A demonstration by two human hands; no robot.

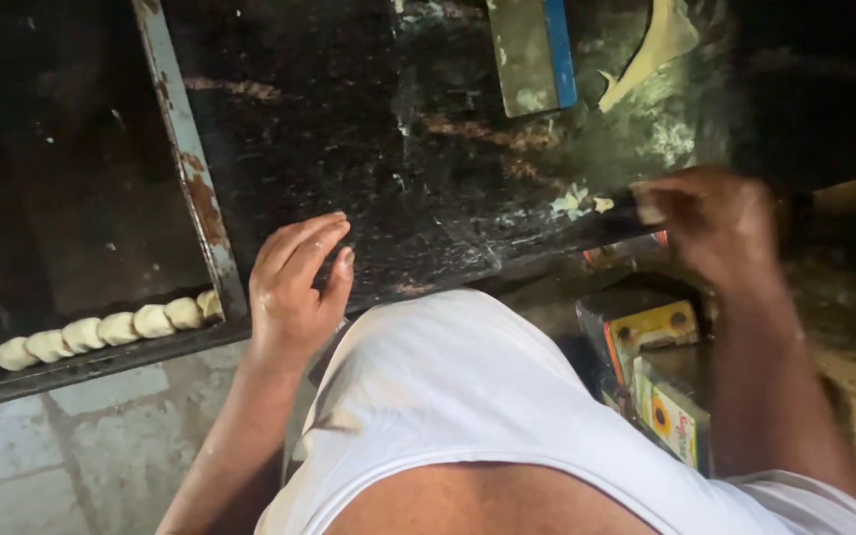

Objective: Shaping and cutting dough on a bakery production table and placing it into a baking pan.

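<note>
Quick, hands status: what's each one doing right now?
Left hand: open, fingers together, resting at the dark worktop edge, holding nothing.
Right hand: blurred, fingers curled; grip cannot be told.

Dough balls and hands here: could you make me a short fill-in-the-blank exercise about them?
1. The dough balls lie in a single ___ in the dark tray.
2. The left hand rests on the ___ worktop.
3. The scraper has a ___ edge.

Missing words: row; black; blue
</note>
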